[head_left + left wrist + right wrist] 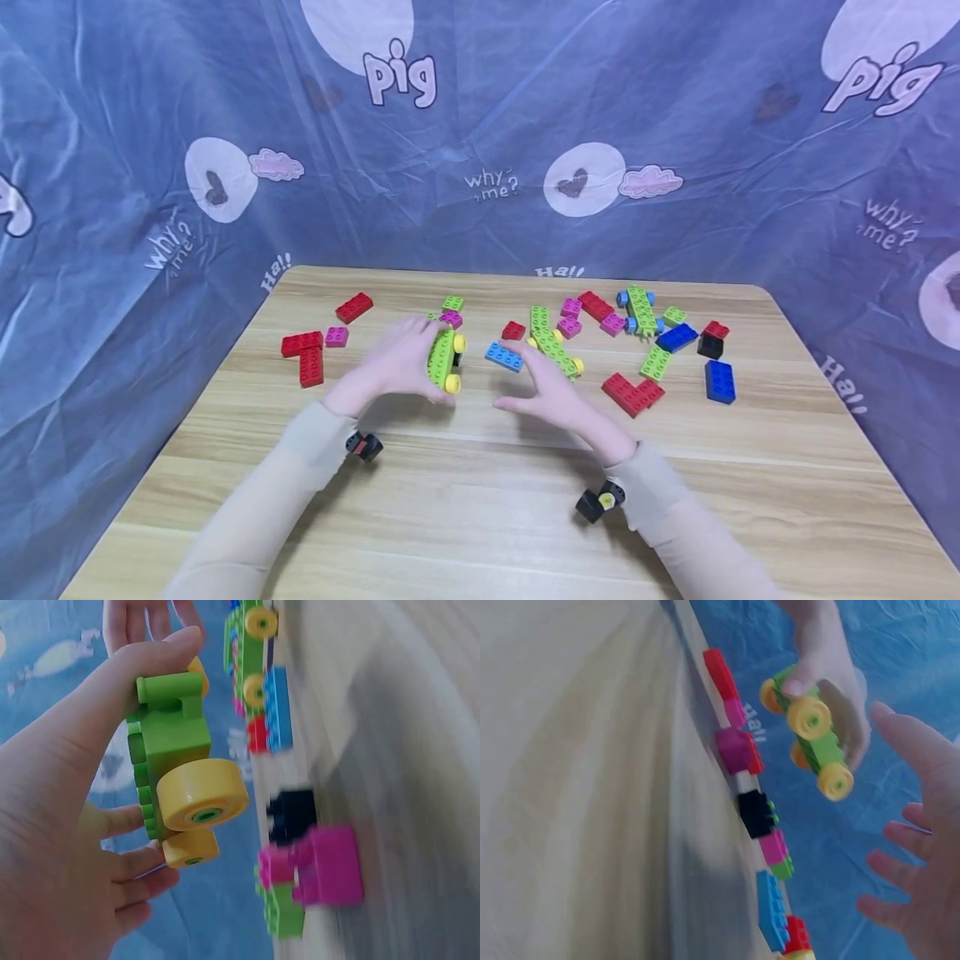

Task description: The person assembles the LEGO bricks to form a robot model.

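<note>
My left hand [401,358] grips a green toy car base [441,357] with yellow wheels, raised above the table. In the left wrist view, thumb and fingers span the studded green base [176,739], its wheels facing the table side. To the right, my right hand [551,396] hovers with its fingers spread and nothing in them. A light blue brick [503,357] lies just beyond its fingertips. Behind that hand sits another green car base [555,354] with yellow wheels. The right wrist view shows the right hand [930,847] apart from the held car base [826,750].
Red bricks [311,367] and a magenta brick [337,337] lie at the left. On the right are joined red bricks [632,394], a dark blue brick [720,382], a black brick [710,346] and a green car base with blue wheels [640,310]. A blue printed cloth [450,225] hangs behind.
</note>
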Demonstrator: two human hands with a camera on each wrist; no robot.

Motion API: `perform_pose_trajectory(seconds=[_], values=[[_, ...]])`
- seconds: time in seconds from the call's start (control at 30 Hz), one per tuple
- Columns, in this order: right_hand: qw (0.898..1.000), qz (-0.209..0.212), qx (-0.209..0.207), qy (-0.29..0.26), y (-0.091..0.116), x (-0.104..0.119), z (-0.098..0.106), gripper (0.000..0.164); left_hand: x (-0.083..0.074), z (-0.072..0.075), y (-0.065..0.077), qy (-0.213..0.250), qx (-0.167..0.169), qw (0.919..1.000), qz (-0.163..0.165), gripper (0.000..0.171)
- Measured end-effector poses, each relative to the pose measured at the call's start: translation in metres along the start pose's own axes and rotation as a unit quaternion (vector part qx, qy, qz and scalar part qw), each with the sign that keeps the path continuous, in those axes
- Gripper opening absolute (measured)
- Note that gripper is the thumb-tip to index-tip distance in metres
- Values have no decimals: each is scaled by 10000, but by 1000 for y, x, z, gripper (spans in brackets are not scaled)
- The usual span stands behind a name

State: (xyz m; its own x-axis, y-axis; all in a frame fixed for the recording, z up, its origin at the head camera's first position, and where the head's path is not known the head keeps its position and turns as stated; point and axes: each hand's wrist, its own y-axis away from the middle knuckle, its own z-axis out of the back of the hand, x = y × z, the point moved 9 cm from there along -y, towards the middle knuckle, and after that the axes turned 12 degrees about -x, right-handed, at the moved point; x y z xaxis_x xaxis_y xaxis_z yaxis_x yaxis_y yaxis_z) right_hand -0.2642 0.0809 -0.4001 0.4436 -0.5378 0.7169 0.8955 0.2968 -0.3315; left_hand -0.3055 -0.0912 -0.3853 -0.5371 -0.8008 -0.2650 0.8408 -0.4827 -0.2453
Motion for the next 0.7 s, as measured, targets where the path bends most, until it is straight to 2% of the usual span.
perform_pose_trajectory(seconds=[0.17, 0.33, 0.7], values=[[9998, 156, 97, -93, 6, 6, -13, 90, -24, -9, 3, 9, -5, 9997, -244, 116], [9990, 331, 306, 48, 14, 10, -21, 97, -43, -18, 9, -17, 81, 9992, -398, 114], [9977, 297, 605, 82, 29, 7, -28, 101, -63, -38, 25, 17, 305, 9982, -517, 122]])
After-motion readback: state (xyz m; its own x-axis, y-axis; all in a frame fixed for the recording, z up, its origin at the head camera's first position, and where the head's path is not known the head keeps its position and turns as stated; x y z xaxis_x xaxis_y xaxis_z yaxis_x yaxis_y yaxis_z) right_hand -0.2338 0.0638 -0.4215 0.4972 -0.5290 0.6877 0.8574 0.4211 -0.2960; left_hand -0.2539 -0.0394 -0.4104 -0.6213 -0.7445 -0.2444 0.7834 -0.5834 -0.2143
